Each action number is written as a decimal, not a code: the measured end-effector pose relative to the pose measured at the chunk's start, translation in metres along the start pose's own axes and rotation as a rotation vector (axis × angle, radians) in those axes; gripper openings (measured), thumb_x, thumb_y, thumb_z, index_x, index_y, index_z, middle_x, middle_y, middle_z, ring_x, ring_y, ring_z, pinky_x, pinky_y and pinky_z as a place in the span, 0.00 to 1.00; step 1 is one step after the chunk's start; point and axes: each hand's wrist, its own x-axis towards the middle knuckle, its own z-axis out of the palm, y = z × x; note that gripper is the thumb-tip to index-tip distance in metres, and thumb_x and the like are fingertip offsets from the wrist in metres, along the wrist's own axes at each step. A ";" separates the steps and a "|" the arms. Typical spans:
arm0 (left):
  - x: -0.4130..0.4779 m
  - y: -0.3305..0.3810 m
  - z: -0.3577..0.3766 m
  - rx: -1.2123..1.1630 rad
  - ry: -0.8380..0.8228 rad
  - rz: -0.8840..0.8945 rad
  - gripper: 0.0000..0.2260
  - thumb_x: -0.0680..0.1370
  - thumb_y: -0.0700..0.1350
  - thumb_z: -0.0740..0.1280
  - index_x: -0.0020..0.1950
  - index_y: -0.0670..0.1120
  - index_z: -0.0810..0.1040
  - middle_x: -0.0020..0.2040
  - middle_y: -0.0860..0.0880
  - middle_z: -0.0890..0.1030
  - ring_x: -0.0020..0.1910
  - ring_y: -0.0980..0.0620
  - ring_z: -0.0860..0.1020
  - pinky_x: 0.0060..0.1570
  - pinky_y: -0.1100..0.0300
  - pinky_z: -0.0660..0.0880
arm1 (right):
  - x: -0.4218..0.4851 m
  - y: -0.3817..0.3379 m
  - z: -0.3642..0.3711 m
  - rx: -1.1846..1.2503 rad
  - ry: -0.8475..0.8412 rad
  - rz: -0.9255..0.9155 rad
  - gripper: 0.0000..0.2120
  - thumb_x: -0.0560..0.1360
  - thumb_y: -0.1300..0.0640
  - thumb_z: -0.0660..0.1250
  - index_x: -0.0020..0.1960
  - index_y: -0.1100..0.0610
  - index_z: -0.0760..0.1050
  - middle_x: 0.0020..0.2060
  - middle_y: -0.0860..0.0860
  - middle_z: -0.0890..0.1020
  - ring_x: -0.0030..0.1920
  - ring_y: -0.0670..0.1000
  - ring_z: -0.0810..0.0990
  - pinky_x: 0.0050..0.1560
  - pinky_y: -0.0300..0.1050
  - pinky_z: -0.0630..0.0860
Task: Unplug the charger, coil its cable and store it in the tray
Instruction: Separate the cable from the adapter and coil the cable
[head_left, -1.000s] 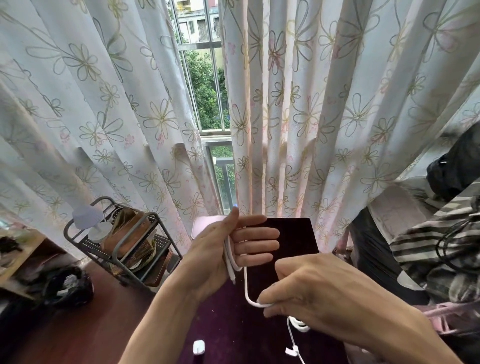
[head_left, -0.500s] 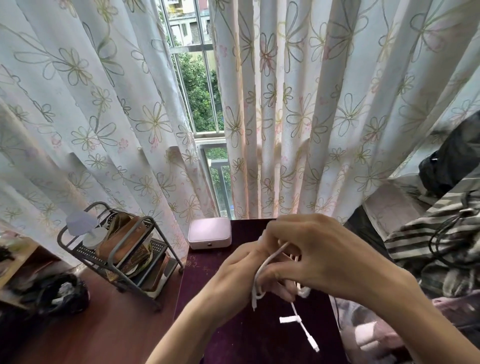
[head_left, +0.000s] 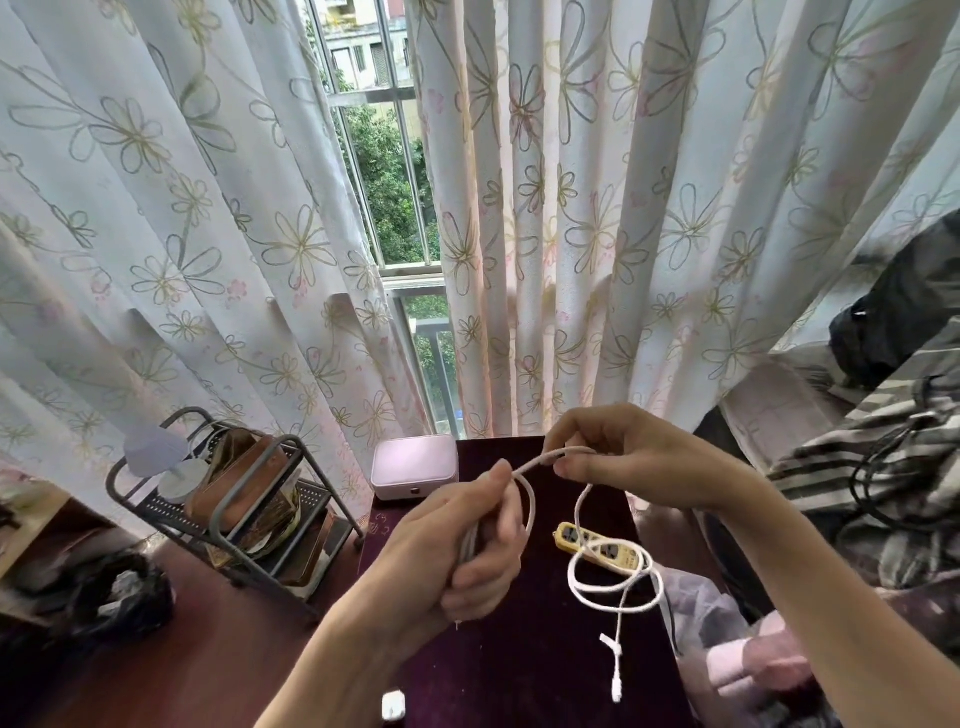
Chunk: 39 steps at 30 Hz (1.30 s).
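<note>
A white charger cable (head_left: 613, 590) runs between both hands above a dark purple table (head_left: 519, 670). My left hand (head_left: 462, 545) is closed around a bundle of coiled loops. My right hand (head_left: 628, 457) pinches the cable higher up, to the right. From there the cable hangs down in loose loops, ending in a free connector (head_left: 616, 693) with a small tie. A white charger block (head_left: 393, 705) lies at the table's near edge. A yellow power strip (head_left: 597, 545) lies on the table under the loops.
A pink closed box (head_left: 414, 467) stands at the table's far left corner. A grey metal rack (head_left: 228, 499) with brown bags stands to the left on the floor. Floral curtains hang behind. Striped fabric and dark cords lie at the right.
My hands have drawn apart: the right hand rose and moved right, pulling out a length of cable. The yellow power strip, hidden before, now shows. The loose loops hang lower right.
</note>
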 end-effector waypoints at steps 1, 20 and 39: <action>-0.001 0.000 -0.001 -0.061 -0.018 0.001 0.17 0.85 0.50 0.59 0.42 0.40 0.73 0.22 0.51 0.69 0.17 0.58 0.66 0.16 0.66 0.59 | 0.003 0.012 0.005 -0.007 0.067 0.029 0.04 0.83 0.62 0.70 0.54 0.56 0.84 0.32 0.49 0.71 0.33 0.45 0.68 0.38 0.38 0.67; 0.008 0.016 -0.004 -0.575 0.012 0.336 0.17 0.85 0.47 0.56 0.52 0.38 0.80 0.29 0.48 0.79 0.21 0.57 0.67 0.25 0.66 0.69 | -0.013 0.065 0.137 0.253 0.478 0.101 0.07 0.84 0.44 0.64 0.54 0.42 0.81 0.29 0.43 0.68 0.29 0.43 0.65 0.30 0.38 0.64; 0.015 -0.014 -0.021 0.437 0.356 0.162 0.14 0.84 0.48 0.60 0.57 0.41 0.82 0.46 0.43 0.86 0.47 0.48 0.84 0.46 0.62 0.80 | -0.039 -0.071 0.065 -0.671 0.044 -0.192 0.13 0.80 0.39 0.64 0.54 0.43 0.84 0.45 0.41 0.82 0.46 0.44 0.81 0.40 0.38 0.73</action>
